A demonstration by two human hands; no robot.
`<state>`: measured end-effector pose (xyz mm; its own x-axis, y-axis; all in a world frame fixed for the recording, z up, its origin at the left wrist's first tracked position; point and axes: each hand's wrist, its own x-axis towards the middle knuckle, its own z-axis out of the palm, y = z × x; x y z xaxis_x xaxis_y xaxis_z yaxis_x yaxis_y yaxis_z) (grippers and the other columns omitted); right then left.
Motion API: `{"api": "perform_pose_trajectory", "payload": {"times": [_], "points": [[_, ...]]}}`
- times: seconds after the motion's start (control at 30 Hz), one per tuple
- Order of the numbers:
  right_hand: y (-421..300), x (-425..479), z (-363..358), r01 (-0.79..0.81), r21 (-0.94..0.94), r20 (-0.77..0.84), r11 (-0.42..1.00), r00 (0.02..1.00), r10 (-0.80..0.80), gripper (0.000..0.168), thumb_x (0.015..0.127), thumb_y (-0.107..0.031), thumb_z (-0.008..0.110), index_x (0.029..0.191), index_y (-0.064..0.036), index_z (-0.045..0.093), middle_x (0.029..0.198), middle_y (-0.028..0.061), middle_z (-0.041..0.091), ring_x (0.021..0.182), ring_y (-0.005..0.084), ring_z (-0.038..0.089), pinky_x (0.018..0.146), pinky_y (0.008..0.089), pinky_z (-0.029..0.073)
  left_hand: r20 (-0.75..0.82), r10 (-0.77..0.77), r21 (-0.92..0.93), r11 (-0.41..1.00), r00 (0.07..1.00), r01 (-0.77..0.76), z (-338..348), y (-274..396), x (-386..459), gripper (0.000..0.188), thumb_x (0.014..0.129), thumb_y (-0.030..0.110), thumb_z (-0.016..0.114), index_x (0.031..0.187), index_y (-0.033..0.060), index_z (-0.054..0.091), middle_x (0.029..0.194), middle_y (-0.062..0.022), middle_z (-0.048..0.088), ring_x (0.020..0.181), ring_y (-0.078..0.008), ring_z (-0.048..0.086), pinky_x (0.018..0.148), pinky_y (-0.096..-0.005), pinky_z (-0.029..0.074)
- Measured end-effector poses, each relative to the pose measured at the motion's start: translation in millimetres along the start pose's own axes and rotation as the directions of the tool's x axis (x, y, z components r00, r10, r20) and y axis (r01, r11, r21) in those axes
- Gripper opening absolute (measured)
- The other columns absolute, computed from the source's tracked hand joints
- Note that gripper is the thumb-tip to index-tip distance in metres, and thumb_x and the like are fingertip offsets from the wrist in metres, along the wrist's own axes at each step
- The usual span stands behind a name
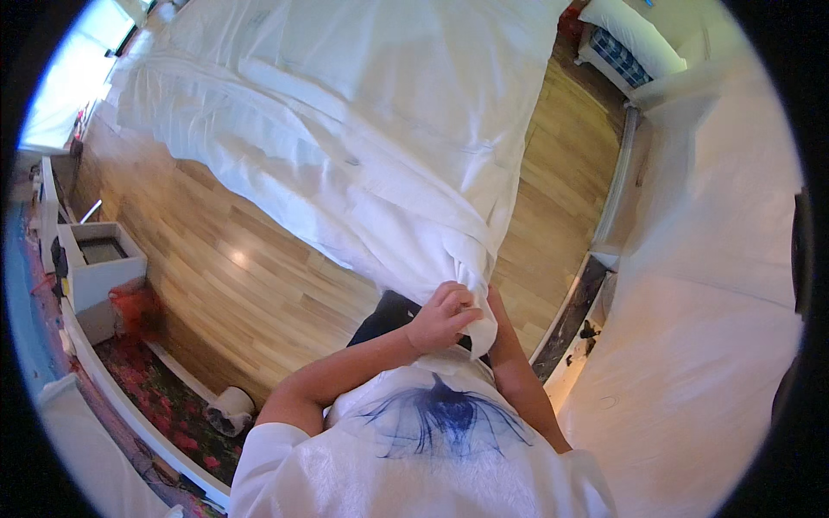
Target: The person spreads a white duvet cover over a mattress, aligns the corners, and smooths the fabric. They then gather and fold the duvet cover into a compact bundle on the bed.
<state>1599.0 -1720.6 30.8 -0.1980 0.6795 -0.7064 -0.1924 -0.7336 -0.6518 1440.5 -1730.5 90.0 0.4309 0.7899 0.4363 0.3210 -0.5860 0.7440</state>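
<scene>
A large white cloth [363,188], like a bed sheet, spreads out ahead of me and narrows to a gathered end in front of my waist. The fingers of my left hand [445,317] are closed on that bunched end, and a short corner of fabric hangs below them. My right hand [494,299] is at the other side of the same end, mostly hidden behind the cloth. Its grip cannot be made out. Folds and creases run along the fabric from my hands towards the far end.
Wood-plank floor [259,259] lies on both sides of the cloth. At left are a white drawer unit [107,272], a red bag [136,311], a white roll [230,409] and a red-and-dark patterned surface [165,395]. A white pillow [638,39] is at top right, beside a pale wall [699,272].
</scene>
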Motion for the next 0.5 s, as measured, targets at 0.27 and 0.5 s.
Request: {"api": "perform_pose_trajectory", "payload": {"times": [0.27,0.5], "points": [[8,6,36,0.025,0.283,-0.038,0.959,0.999,-0.015,0.031,0.08,-0.022,0.058,0.107,-0.005,0.055,0.096,0.0078,0.062,0.078,0.0193,0.061,0.066,0.0331,0.052,-0.297,-0.66,-0.158,0.746,0.69,0.646,-9,-24,-47,0.057,0.066,0.016,0.069,0.115,0.0037,0.042,0.113,-0.0164,0.043,0.11,-0.0311,0.039,0.093,-0.0376,0.032],[10,6,51,-0.036,0.265,0.036,0.964,0.999,0.027,0.026,0.077,-0.009,0.06,0.103,-0.004,0.057,0.094,0.0078,0.061,0.08,0.0186,0.06,0.069,0.0326,0.049,0.418,-0.784,-0.803,-0.083,0.459,0.59,-5,-61,-35,0.065,0.067,0.016,0.069,0.123,0.0018,0.039,0.11,-0.0105,0.052,0.097,-0.0204,0.052,0.084,-0.0324,0.043]]}}
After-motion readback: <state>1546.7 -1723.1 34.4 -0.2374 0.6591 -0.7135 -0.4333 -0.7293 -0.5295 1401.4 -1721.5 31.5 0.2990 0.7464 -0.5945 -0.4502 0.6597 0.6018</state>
